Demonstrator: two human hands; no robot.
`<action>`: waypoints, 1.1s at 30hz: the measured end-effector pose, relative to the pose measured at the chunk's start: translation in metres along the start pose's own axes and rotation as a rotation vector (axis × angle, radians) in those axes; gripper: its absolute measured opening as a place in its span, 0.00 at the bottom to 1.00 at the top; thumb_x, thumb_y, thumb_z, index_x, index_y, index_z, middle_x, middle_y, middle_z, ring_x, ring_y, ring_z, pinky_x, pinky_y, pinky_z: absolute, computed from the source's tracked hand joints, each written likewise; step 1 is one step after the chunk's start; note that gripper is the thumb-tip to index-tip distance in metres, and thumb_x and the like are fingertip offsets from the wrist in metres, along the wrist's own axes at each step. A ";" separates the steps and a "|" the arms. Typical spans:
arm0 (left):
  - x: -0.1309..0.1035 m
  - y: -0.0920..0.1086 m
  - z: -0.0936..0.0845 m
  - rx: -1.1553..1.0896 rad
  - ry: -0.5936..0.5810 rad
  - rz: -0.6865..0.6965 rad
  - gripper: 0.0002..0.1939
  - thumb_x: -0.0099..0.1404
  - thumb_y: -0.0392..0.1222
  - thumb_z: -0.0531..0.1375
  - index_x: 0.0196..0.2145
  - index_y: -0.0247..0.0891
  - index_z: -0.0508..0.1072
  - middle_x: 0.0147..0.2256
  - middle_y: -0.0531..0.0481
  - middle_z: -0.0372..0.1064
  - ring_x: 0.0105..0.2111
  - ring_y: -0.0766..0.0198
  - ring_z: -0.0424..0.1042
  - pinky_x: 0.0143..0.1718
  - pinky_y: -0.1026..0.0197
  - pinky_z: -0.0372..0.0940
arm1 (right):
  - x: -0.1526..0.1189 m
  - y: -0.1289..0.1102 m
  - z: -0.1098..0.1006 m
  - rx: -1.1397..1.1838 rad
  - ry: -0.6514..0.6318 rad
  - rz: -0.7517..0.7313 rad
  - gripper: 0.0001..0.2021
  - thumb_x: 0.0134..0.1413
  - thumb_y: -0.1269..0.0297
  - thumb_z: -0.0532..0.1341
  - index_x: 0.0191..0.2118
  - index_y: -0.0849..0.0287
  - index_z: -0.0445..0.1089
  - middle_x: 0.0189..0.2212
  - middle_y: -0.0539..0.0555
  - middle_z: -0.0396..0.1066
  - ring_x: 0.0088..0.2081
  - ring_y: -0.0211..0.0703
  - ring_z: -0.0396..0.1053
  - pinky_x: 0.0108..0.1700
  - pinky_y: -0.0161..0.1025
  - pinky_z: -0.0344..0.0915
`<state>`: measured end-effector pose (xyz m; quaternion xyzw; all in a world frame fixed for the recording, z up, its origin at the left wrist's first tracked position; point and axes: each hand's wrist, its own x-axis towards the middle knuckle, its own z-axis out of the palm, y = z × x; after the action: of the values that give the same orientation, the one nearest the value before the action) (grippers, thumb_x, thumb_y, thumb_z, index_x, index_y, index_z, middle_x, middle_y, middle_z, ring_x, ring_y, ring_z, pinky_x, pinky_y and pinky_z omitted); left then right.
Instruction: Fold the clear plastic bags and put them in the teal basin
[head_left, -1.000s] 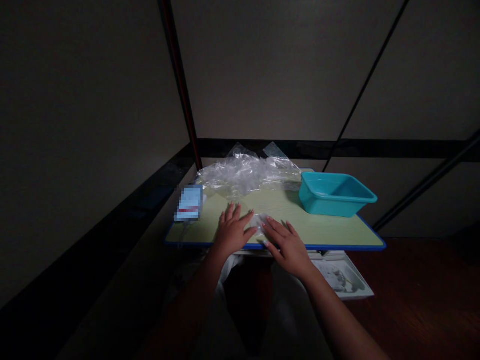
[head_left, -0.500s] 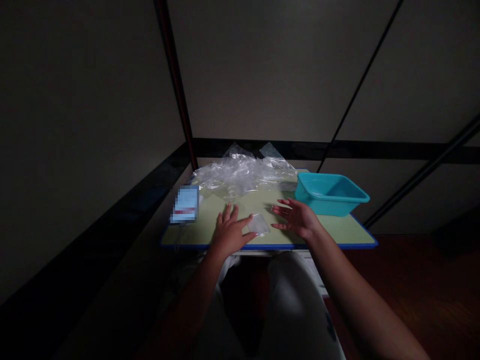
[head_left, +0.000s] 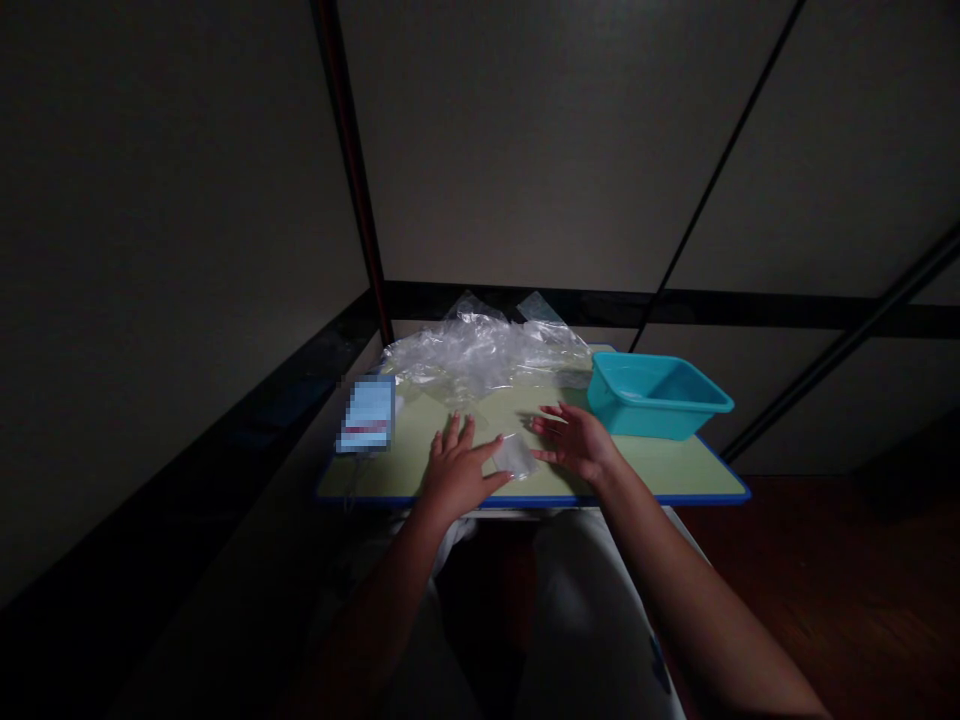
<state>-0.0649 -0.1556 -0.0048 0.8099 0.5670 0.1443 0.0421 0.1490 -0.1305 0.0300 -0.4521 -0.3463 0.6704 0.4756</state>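
Note:
A small folded square of clear plastic point(head_left: 515, 457) lies on the yellow-green table point(head_left: 645, 470) between my hands. My left hand point(head_left: 459, 470) is spread on the tabletop, its thumb and forefinger at the square's left edge. To the right, my right hand point(head_left: 576, 442) is held with fingers apart, the tips close to the square's right side; nothing shows in it. Further back, a crumpled heap of clear plastic bags point(head_left: 484, 350) covers the far part of the table.
A turquoise plastic basin point(head_left: 656, 405) stands at the table's right. On the left is a phone-like object with a blurred screen point(head_left: 367, 415). Dark panelled walls close in behind and to the left. My knees are under the table's blue front edge.
My right hand has moved slightly left, closer to the plastic square. The left hand keeps its spread position. The whole view has shifted a little.

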 end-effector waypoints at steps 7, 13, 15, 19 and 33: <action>0.000 -0.001 0.002 -0.005 0.015 0.007 0.32 0.57 0.68 0.53 0.57 0.61 0.60 0.65 0.53 0.41 0.65 0.47 0.29 0.60 0.40 0.37 | -0.022 0.009 0.000 0.030 0.000 0.042 0.13 0.56 0.55 0.53 0.42 0.56 0.64 0.42 0.58 0.72 0.44 0.47 0.71 0.47 0.51 0.66; -0.001 -0.002 0.004 -0.010 0.045 0.016 0.31 0.57 0.67 0.54 0.57 0.61 0.61 0.65 0.50 0.42 0.65 0.46 0.31 0.60 0.41 0.39 | -0.041 0.017 0.001 0.119 -0.048 0.087 0.10 0.58 0.61 0.53 0.41 0.59 0.67 0.35 0.56 0.74 0.35 0.41 0.73 0.46 0.43 0.68; -0.001 -0.001 0.003 -0.007 0.038 0.006 0.31 0.57 0.67 0.54 0.56 0.60 0.62 0.65 0.50 0.42 0.65 0.46 0.31 0.60 0.41 0.39 | -0.044 0.020 0.003 0.139 -0.059 0.095 0.10 0.57 0.62 0.54 0.40 0.60 0.69 0.36 0.56 0.74 0.34 0.40 0.72 0.45 0.41 0.69; -0.001 0.001 0.000 -0.010 0.021 -0.004 0.31 0.57 0.66 0.54 0.57 0.58 0.62 0.65 0.51 0.42 0.65 0.45 0.30 0.60 0.42 0.39 | -0.044 0.027 0.010 0.137 -0.065 0.086 0.10 0.56 0.62 0.56 0.36 0.60 0.73 0.41 0.55 0.74 0.38 0.38 0.71 0.44 0.36 0.68; -0.001 -0.001 0.003 -0.063 0.066 0.014 0.32 0.56 0.65 0.56 0.57 0.55 0.62 0.65 0.49 0.43 0.65 0.45 0.31 0.60 0.40 0.39 | -0.035 0.043 0.012 -0.029 -0.051 -0.035 0.15 0.45 0.53 0.65 0.34 0.60 0.77 0.42 0.56 0.74 0.43 0.43 0.69 0.49 0.38 0.62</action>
<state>-0.0651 -0.1563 -0.0085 0.8069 0.5575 0.1893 0.0479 0.1285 -0.1779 0.0054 -0.4355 -0.3759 0.6684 0.4715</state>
